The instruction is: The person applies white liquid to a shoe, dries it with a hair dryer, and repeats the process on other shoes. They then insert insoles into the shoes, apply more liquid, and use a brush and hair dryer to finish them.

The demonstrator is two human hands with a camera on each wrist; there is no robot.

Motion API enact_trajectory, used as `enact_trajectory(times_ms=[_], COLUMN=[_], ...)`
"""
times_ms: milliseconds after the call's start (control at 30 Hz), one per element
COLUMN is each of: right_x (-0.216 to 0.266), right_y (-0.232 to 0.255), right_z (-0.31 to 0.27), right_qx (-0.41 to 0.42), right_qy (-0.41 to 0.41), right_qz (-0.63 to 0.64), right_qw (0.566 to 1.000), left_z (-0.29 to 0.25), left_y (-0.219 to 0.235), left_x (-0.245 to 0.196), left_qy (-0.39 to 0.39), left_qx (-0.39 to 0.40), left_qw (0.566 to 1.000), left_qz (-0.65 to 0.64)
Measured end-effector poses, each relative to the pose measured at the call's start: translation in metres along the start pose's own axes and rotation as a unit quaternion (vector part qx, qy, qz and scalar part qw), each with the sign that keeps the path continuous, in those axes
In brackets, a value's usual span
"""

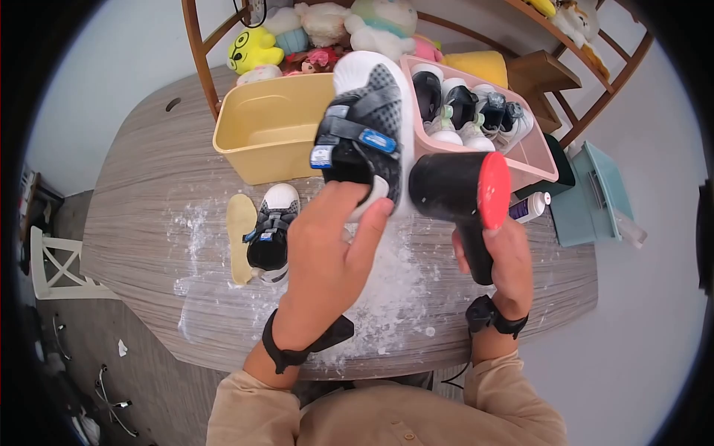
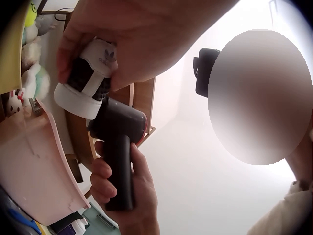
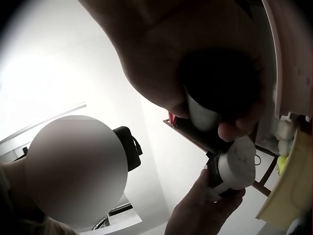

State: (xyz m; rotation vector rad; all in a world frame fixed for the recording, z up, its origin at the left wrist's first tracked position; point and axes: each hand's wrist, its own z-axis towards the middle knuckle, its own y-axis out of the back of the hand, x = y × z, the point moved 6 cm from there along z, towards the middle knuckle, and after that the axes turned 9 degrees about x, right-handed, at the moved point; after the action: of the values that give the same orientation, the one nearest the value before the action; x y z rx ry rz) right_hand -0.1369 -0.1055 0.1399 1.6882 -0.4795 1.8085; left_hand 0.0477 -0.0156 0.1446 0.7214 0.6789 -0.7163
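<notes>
My left hand (image 1: 327, 245) grips a small black, grey and white sneaker (image 1: 364, 119) by its heel, thumb on the outside and fingers in the opening. The shoe is raised over the table with its toe pointing away. In my right hand (image 1: 509, 256) is the handle of a black hair dryer (image 1: 450, 182) with a red round back end; its barrel faces the side of the sneaker, close to it. The matching sneaker (image 1: 271, 230) rests on the table left of my left hand, beside a beige insole (image 1: 240, 238). White powder (image 1: 387, 282) is scattered over the tabletop.
A yellow bin (image 1: 271, 111) and a pink bin (image 1: 535, 163) holding several shoes stand at the back. Near the pink bin is a white bottle (image 1: 529, 207), with a teal container (image 1: 591, 197) further right. Stuffed toys (image 1: 379, 30) sit on the wooden rack behind.
</notes>
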Motion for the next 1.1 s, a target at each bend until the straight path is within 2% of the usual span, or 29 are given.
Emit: enact_trajectory(times_ms=[133,233,433,567,767,967,1100], right_x=[0.0,0.001,-0.003,-0.003,0.003,0.004,0.002], right_y=[-0.007,-0.009,0.003,0.007,-0.002,0.001,0.0], right_z=[-0.004,-0.004,0.0,-0.002,-0.006,-0.009,-0.004], right_qx=[0.072,0.067,-0.029,-0.015,0.072,0.072,0.032], right_qy=[-0.005,-0.007,0.001,0.007,0.009,-0.004,-0.016], right_qz=[-0.082,-0.078,0.0,0.003,-0.078,-0.079,-0.027], right_qw=[0.994,0.995,1.0,1.0,0.994,0.994,0.999], left_z=[0.003,0.003,0.001,0.0,0.002,0.001,0.0], left_y=[0.005,0.006,0.003,0.001,0.006,0.004,0.005], left_x=[0.004,0.003,-0.004,-0.004,0.006,0.004,0.004], left_qy=[0.025,0.019,-0.015,-0.003,0.026,0.052,0.055], left_qx=[-0.001,0.005,0.028,0.027,0.02,0.036,0.036], left_qw=[1.0,1.0,0.999,1.0,0.999,0.998,0.997], left_qz=[0.0,0.018,0.001,-0.003,-0.012,-0.013,-0.028])
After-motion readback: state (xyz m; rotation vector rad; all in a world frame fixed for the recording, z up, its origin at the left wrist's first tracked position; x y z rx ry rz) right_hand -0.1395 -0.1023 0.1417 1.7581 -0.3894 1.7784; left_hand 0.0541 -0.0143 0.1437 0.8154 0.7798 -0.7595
